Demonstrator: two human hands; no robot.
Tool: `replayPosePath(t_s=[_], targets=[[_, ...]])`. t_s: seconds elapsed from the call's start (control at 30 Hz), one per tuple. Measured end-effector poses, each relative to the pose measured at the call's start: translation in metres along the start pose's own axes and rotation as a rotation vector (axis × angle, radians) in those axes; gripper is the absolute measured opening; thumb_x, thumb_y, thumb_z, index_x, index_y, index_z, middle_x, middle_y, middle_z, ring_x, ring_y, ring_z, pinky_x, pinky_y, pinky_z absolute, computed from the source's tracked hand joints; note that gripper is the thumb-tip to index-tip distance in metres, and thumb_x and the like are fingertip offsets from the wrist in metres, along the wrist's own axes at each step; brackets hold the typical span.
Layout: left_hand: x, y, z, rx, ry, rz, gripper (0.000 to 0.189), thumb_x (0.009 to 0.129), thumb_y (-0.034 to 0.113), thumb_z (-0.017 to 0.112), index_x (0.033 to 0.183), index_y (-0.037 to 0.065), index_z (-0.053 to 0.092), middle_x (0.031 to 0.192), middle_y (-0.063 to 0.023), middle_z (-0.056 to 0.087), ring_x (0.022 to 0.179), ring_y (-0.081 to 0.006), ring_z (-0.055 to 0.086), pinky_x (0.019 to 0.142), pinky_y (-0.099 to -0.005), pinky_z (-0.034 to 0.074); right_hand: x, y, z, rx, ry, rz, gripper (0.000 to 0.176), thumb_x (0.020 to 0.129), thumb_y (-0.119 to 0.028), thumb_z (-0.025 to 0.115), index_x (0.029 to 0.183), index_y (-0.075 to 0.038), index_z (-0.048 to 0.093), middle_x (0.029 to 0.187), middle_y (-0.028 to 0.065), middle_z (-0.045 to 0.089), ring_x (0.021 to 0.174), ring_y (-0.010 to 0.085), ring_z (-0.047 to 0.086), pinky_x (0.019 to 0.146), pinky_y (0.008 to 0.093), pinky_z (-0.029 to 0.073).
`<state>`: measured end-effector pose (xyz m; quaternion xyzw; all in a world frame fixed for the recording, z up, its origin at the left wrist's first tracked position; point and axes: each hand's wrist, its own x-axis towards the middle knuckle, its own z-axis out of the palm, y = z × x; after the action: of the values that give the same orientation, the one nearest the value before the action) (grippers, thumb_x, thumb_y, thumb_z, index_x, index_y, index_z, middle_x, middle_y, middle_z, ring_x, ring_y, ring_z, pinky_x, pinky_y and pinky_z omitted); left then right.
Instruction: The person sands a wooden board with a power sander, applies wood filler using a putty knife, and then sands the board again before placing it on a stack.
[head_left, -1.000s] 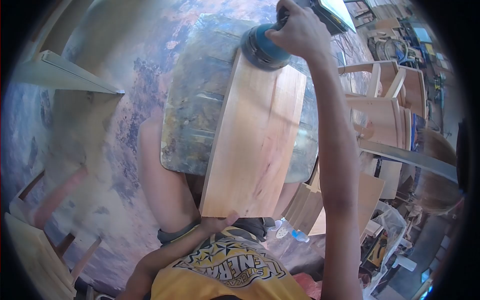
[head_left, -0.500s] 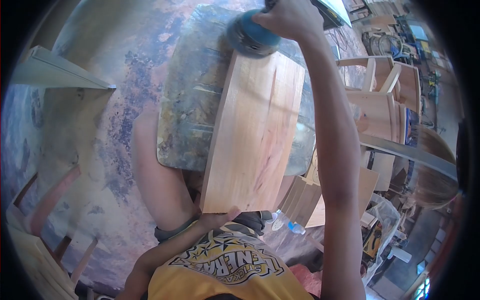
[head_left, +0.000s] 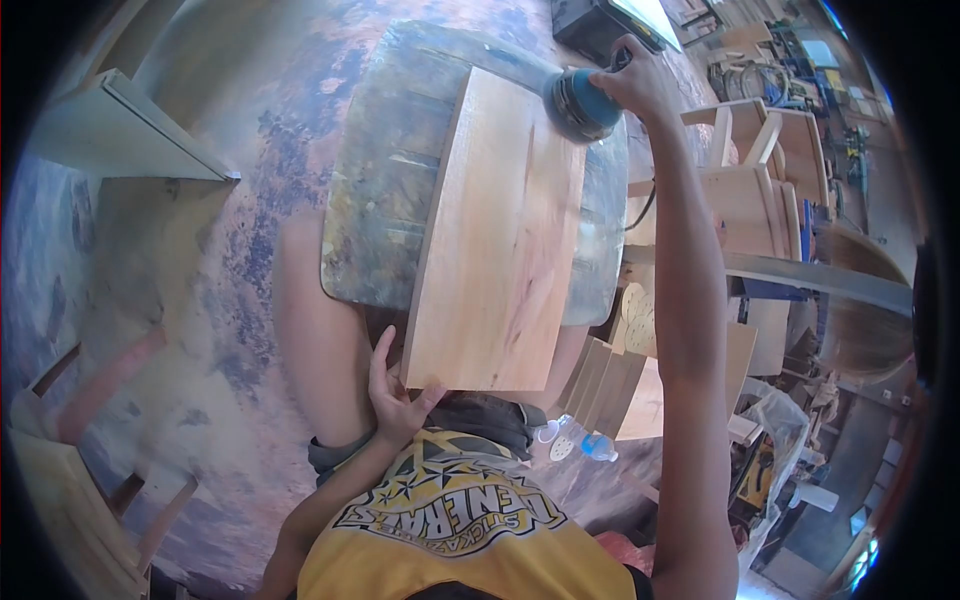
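A pale wooden board lies lengthwise on a worn, paint-stained support in front of me. My right hand is closed round the grip of a teal power sander, which sits at the board's far right corner. Its dark round base overlaps the edge there. At the near left corner, my left hand has its fingers spread, pointing up along the board's side. The left thumb rests by the near end and seems to touch it.
A black box stands beyond the sander. To the right are wooden furniture pieces and stacked boards. A plastic bottle lies on the floor near my right side. A pale panel stands at left.
The sander has moved right, from the board's far left corner to its far right corner. My left hand's fingers have come out and spread beside the near left corner.
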<state>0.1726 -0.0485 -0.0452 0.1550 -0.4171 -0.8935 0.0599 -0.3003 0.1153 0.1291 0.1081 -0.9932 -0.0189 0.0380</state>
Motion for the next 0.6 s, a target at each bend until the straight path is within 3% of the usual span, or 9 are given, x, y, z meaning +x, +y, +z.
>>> replayPosePath(t_s=[0.1,0.17,0.23,0.3,0.37,0.4,0.5,0.53,0.6], targets=[[-0.005,-0.010,-0.006,0.116,-0.006,0.019,0.087,0.088,0.022,0.080,0.152,-0.007,0.029,0.133,-0.0221,0.059,0.123,-0.0265,0.060,0.104,-0.0368,0.047,-0.012,0.000,0.002,-0.115,0.132,-0.014,0.055,0.069,-0.045,0.078,0.115,-0.019,0.061,0.096,0.0116,0.074,0.094,0.0313,0.071,0.079,0.0432,0.053],[-0.002,-0.010,-0.007,0.175,-0.009,0.077,0.083,0.086,0.015,0.081,0.149,-0.009,0.033,0.139,-0.0232,0.055,0.124,-0.0259,0.059,0.105,-0.0354,0.047,-0.023,0.001,0.002,-0.103,0.121,-0.011,0.054,0.069,-0.045,0.078,0.115,-0.020,0.062,0.097,0.0116,0.074,0.095,0.0314,0.071,0.079,0.0439,0.053],[0.002,-0.008,-0.007,0.256,-0.011,0.123,0.080,0.087,0.020,0.080,0.147,-0.009,0.037,0.137,-0.0232,0.055,0.124,-0.0274,0.059,0.105,-0.0365,0.047,-0.023,-0.001,0.002,-0.088,0.108,-0.017,0.053,0.069,-0.045,0.077,0.115,-0.021,0.062,0.098,0.0116,0.074,0.095,0.0314,0.071,0.080,0.0446,0.053],[0.005,-0.002,-0.011,0.356,-0.034,0.159,0.077,0.088,0.024,0.080,0.145,-0.010,0.041,0.136,-0.0232,0.054,0.124,-0.0290,0.058,0.105,-0.0377,0.046,-0.019,-0.002,-0.004,-0.075,0.025,-0.018,0.056,0.070,-0.044,0.076,0.121,-0.024,0.062,0.110,0.0154,0.072,0.099,0.0343,0.070,0.083,0.0463,0.054],[0.017,0.007,-0.014,0.697,0.012,0.493,0.072,0.088,0.036,0.077,0.136,-0.010,0.050,0.132,-0.0221,0.053,0.122,-0.0315,0.055,0.105,-0.0401,0.044,-0.029,-0.016,-0.022,-0.014,0.037,0.051,0.051,0.070,-0.036,0.074,0.116,-0.018,0.062,0.107,0.0181,0.070,0.098,0.0370,0.069,0.082,0.0482,0.054],[0.021,0.017,-0.012,0.781,0.056,0.521,0.068,0.089,0.043,0.074,0.129,-0.008,0.055,0.129,-0.0222,0.052,0.121,-0.0335,0.052,0.106,-0.0418,0.042,-0.033,-0.021,-0.028,0.037,0.042,0.095,0.045,0.070,-0.027,0.072,0.111,-0.012,0.062,0.104,0.0209,0.068,0.097,0.0397,0.068,0.081,0.0501,0.053],[0.035,0.043,-0.019,0.806,0.055,0.549,0.062,0.090,0.038,0.074,0.128,-0.008,0.057,0.129,-0.0215,0.053,0.119,-0.0327,0.054,0.105,-0.0410,0.042,-0.036,-0.016,-0.023,0.029,0.045,0.070,0.051,0.072,-0.029,0.072,0.119,-0.014,0.060,0.111,0.0232,0.064,0.101,0.0417,0.066,0.084,0.0509,0.053],[0.038,0.053,-0.009,0.731,0.103,0.463,0.055,0.089,0.028,0.074,0.127,-0.008,0.057,0.125,-0.0200,0.057,0.115,-0.0319,0.058,0.103,-0.0412,0.044,-0.046,-0.020,-0.029,0.013,0.045,0.049,0.050,0.072,-0.029,0.071,0.120,-0.015,0.061,0.112,0.0234,0.063,0.101,0.0423,0.066,0.084,0.0513,0.054],[0.071,0.064,-0.007,0.768,0.032,0.562,0.054,0.089,0.024,0.072,0.130,-0.008,0.055,0.128,-0.0204,0.057,0.118,-0.0315,0.057,0.105,-0.0412,0.043,-0.050,-0.015,-0.018,-0.025,0.088,0.025,0.055,0.071,-0.036,0.073,0.123,-0.021,0.062,0.115,0.0211,0.065,0.102,0.0402,0.067,0.085,0.0495,0.054]])
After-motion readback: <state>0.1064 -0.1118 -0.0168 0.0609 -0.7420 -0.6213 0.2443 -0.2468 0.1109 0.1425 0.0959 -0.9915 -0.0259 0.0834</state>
